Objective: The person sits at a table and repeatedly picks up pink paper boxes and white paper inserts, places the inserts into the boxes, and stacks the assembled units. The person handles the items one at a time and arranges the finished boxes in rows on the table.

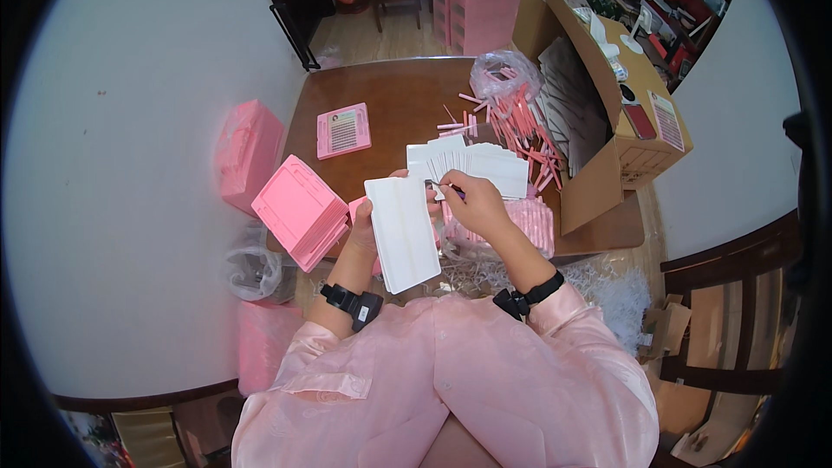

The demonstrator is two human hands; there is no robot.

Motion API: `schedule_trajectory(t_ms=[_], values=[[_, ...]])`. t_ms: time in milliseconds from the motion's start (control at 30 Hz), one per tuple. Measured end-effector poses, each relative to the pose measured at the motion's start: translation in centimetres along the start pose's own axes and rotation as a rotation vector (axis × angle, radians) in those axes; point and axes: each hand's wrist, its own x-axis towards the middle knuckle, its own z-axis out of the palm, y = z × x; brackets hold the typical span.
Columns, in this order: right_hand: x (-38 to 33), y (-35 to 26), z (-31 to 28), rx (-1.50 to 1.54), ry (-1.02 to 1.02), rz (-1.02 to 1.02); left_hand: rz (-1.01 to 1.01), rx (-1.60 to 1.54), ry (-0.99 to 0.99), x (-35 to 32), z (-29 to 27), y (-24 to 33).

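My left hand [367, 213] grips a white, flat rectangular piece [402, 230] by its left edge and holds it tilted over the near table edge. It looks like a small stack of white sheets or a thin sleeve. My right hand [474, 201] is closed on a small dark tool [457, 191] with a purplish part, its tip close to the white piece's upper right corner. I cannot make out the tool's kind. Behind my hands lies a fanned pile of white cards [494, 169]. Pink wrapped sticks in a clear bag [529, 224] lie beside my right wrist.
A stack of pink plastic trays [299, 208] stands left, with a pink packet [343, 130] beyond. Loose pink sticks [524, 126] spill from a plastic bag [503, 75]. An open cardboard box [598, 182] rises at right. White shredded filler [607, 295] lies below the table edge.
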Motion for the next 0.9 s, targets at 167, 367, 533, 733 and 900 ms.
schedule_trajectory(t_ms=[167, 367, 533, 733, 900], values=[[-2.0, 0.5, -0.1, -0.086, -0.299, -0.139, 0.043, 0.015, 0.17, -0.7, -0.3, 0.0], [-3.9, 3.0, -0.9, -0.086, -0.386, -0.131, 0.052, -0.009, 0.2, -1.4, -1.9, 0.6], [-0.9, 2.4, 0.0, 0.077, -0.083, -0.006, -0.026, -0.087, 0.202, -1.5, -0.7, -0.4], [0.2, 0.9, 0.9, 0.073, -0.052, -0.041, -0.047, -0.114, 0.21, -1.7, 0.7, 0.0], [0.2, 0.6, 1.1, 0.107, -0.136, -0.042, -0.014, -0.049, 0.212, -1.7, -1.0, -0.2]])
